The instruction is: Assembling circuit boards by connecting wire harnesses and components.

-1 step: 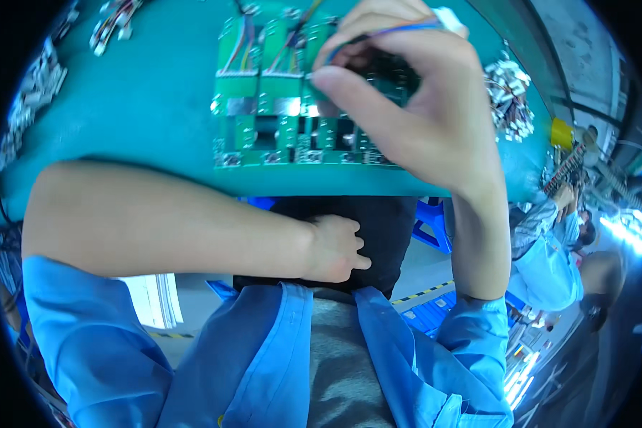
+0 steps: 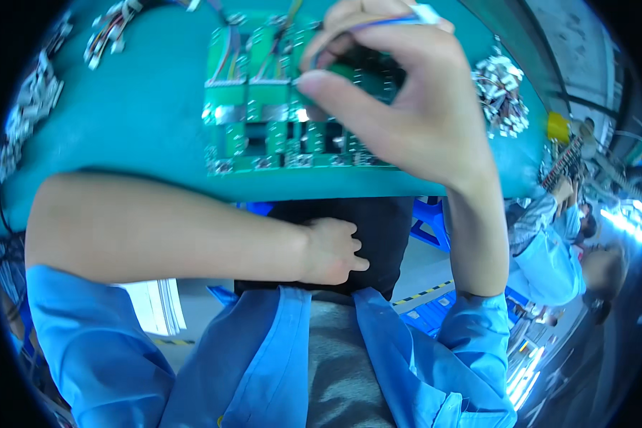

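Observation:
My right hand (image 2: pixel 431 107) is above a panel of green circuit boards (image 2: pixel 225 96), thumb and fingers pinched together. In that pinch is a wire harness (image 2: pixel 389 21) with blue and dark strands. It runs back over the fingers to a white connector. The hand hides the panel's upper right part, so I cannot tell whether the pinched end touches a board. Several thin coloured wires (image 2: pixel 230 60) stand along white connector rows on the boards at left. My left hand (image 2: pixel 332 253) lies on my dark-trousered lap with its fingers curled in, nothing showing in them.
A green mat (image 2: pixel 143 107) covers the table. White-plugged harnesses lie in a bundle (image 2: pixel 503 93) at right, a small bunch (image 2: pixel 110 32) at upper left and a pile (image 2: pixel 32 114) at far left. A co-worker (image 2: pixel 549 264) sits at right near a yellow object (image 2: pixel 557 127).
The boards and table appear slightly lower and farther left in the view. My right hand, still pinching the harness, also appears a little farther left. My left hand has stayed in my lap.

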### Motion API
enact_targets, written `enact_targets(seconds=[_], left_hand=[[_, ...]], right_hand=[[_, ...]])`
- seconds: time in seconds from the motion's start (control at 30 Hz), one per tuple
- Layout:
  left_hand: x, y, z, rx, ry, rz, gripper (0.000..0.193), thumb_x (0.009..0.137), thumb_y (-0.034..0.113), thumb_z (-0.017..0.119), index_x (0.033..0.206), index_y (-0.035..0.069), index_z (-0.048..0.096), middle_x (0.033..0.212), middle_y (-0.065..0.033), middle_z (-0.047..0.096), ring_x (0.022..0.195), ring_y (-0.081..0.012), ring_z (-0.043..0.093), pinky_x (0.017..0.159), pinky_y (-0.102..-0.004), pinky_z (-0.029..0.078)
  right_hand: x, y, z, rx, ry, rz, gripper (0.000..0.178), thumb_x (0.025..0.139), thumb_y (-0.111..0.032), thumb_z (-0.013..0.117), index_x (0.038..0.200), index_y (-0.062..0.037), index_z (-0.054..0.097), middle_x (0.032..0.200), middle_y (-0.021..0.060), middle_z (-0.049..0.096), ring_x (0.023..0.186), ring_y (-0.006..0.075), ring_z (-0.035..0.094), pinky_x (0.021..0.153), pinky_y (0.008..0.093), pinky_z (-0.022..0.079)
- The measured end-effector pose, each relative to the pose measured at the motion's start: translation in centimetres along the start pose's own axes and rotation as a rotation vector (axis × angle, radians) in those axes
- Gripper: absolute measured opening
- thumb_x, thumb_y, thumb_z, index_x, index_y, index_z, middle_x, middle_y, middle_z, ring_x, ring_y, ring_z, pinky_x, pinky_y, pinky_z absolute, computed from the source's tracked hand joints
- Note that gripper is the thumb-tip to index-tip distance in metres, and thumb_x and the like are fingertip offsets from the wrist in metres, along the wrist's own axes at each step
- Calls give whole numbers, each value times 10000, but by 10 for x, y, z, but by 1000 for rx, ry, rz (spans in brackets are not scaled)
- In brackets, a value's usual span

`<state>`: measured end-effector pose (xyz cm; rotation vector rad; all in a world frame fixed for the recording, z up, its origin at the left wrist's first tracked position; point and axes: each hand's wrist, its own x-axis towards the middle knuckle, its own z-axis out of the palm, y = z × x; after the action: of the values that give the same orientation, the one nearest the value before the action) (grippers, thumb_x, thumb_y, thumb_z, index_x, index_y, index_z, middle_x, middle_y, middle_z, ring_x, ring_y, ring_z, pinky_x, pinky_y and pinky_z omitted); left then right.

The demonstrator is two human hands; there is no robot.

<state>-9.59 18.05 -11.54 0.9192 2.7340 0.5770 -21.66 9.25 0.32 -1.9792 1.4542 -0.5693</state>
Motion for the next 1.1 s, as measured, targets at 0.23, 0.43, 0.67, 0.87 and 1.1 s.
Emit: enact_targets(seconds=[0.23,0.43,0.67,0.87,1.1], left_hand=[[-6,4,6,52,138,14,150,938,156,665,995,170,803,1254,-7,627,992,-232,599,911,-371,455],[-11,5,5,79,214,8,135,926,162,664,959,176,795,1247,-13,629,956,-219,586,885,-366,448],[-9,7,5,68,261,4,111,917,161,668,924,171,779,1227,-15,625,929,-215,574,858,-363,446],[-6,6,8,78,261,19,104,915,160,669,915,167,773,1208,-19,618,909,-216,565,836,-359,443],[-8,4,6,73,261,10,103,914,157,668,908,167,770,1209,-23,614,908,-212,561,828,-354,443]], right_hand=[[15,20,10,-334,476,-210,612,926,-391,720,1359,21,590,1374,155,582,1270,330,511,1126,499,286],[0,47,-30,-527,661,-203,413,902,-297,736,1171,10,671,1109,153,705,1088,298,654,1029,437,426],[-94,112,-120,-593,665,-48,246,902,-218,763,1103,-81,799,1066,46,727,939,184,660,850,374,521],[-96,127,-117,-1062,638,30,197,912,-224,740,1031,-81,803,1076,60,721,972,177,654,826,321,499],[-83,128,-144,-323,690,265,180,911,-226,720,1012,-97,796,1028,47,707,925,181,619,823,290,475]])
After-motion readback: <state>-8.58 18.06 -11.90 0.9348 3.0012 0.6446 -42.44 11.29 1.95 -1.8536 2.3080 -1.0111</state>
